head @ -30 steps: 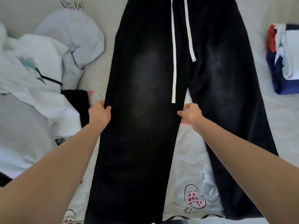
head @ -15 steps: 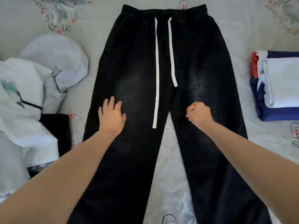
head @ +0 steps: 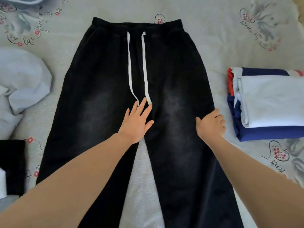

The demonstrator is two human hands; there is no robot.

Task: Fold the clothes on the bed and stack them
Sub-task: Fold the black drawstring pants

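A pair of black trousers lies flat on the bed, front side up. The waistband is at the far end and the two legs run toward the person, spread a little so that a narrow wedge of the bedsheet shows between them. Two white drawstrings hang down from the waistband along the middle of the trousers.

The left hand lies flat on the trousers at the crotch, where the two legs part. Its fingers are straight and slightly spread, and they grasp nothing; the fingertips reach the lower ends of the drawstrings. The right hand is at the outer edge of the trouser leg on the right side. Its thumb lies on the black cloth and its fingers are bent down over the edge, but it is not possible to tell if they really grip the cloth.

To the right of the trousers, apart from them, stands a stack of folded clothes, with a white piece on top and dark blue ones under it. On the left side of the bed there is a heap of white clothes not folded, and nearer to the person a black garment.
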